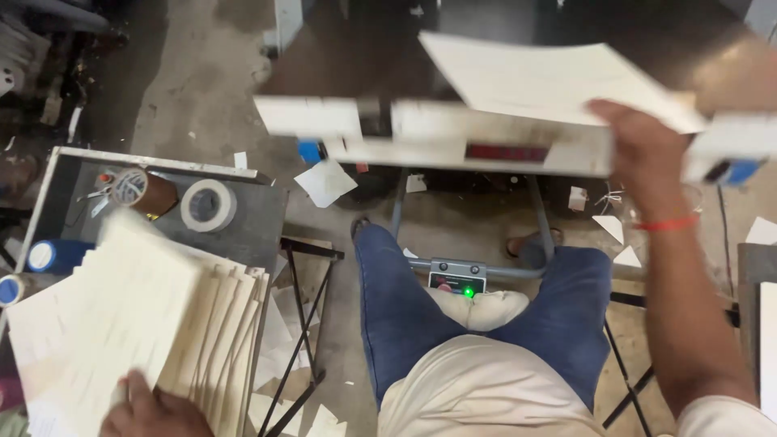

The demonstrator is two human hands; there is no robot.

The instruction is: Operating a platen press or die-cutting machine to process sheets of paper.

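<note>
Right hand (639, 142): raised to the machine's front edge, fingers closed on the near corner of a pale sheet (550, 77); a red band (668, 224) circles the wrist.
Sheet: held tilted and blurred over the machine (453, 137), its far corner toward the upper left, its near edge under the right fingers.
Left hand (150, 409): low at the bottom left, fingers curled onto the near end of the stack (137, 316); only the knuckles show, so whether it grips or just presses cannot be told.
Stack: cream sheets fanned in steps, lying on the left table, sloping up and away from the left hand.
Machine: white, long front bar across the view with a dark red display, blue parts at its left underside and right end; on a grey metal frame.
Pedal (458, 279): grey box on the floor between the knees, red button and a lit green light.
Legs (405, 316): blue jeans, spread either side of the pedal; pale shirt below.
Tape rolls (208, 205): a white roll and a brown one just beside it on the dark tray (251, 218) beyond the stack.
Floor (202, 89): concrete, strewn with paper scraps; a white scrap (325, 181) lies under the machine's left end.
</note>
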